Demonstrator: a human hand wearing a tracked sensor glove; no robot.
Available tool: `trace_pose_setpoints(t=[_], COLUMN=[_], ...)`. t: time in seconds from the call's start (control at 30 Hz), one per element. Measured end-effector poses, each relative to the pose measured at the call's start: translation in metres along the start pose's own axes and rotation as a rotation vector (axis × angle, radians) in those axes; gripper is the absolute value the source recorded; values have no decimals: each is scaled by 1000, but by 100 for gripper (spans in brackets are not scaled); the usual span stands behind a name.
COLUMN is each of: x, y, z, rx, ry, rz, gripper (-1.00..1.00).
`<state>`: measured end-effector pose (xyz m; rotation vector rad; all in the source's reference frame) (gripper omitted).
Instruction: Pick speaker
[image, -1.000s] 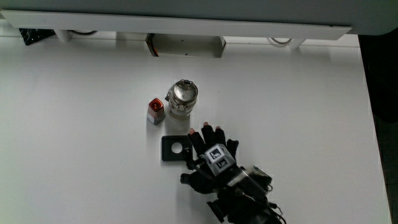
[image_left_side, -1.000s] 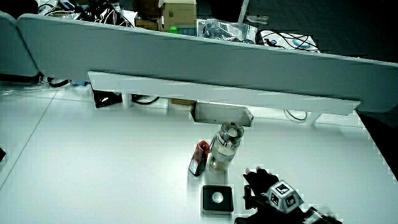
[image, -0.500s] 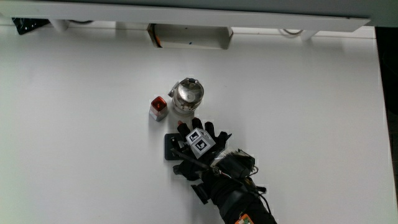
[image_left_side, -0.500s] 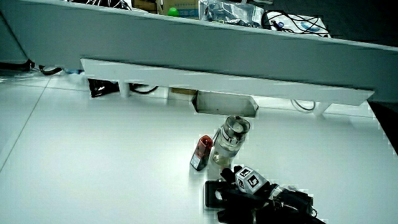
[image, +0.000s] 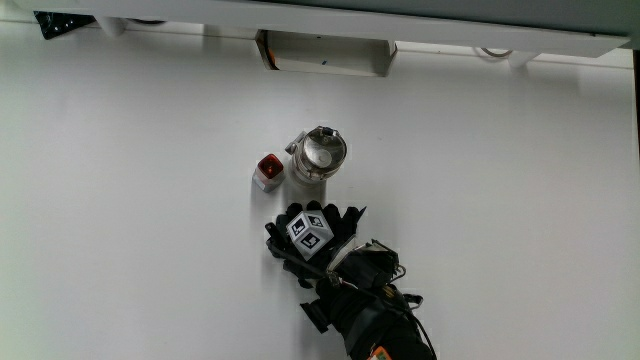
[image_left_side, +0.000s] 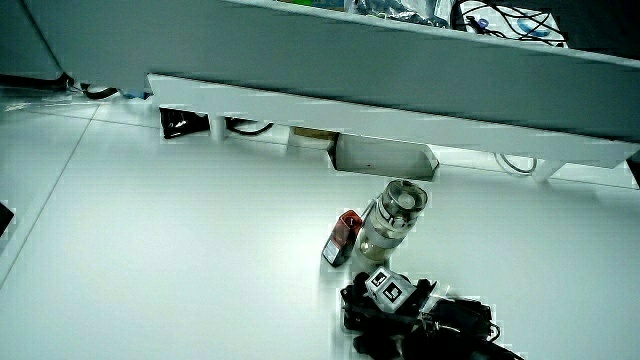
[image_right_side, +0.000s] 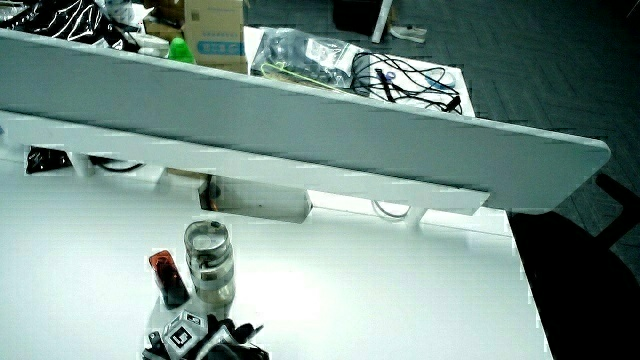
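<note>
The hand (image: 312, 232) in its black glove, with the patterned cube on its back, lies flat over the spot where the black square speaker rests on the white table (image: 130, 220). The speaker is hidden under the glove in the main view. In both side views the hand (image_left_side: 385, 296) (image_right_side: 195, 341) sits low on the table, nearer to the person than the glass jar, and the speaker cannot be made out apart from the black glove. The forearm runs from the hand toward the person.
A glass jar (image: 321, 156) with a metal lid stands just farther from the person than the hand, with a small red-topped bottle (image: 269, 171) beside it. A pale box (image: 323, 55) sits under the low partition (image_left_side: 400, 80).
The hand has moved from beside the speaker onto it, toward the jar, and now covers it fully. Jar and red-topped bottle have not moved.
</note>
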<state>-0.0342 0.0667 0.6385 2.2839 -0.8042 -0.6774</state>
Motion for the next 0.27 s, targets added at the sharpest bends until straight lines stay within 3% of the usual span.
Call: trace_pose_setpoints(t=[0.13,0.27], x=[4,23], y=[-10,-30], z=[-3,-7], rx=[35,110], ry=[27,39], rz=[-6,-64], gripper=[100,100])
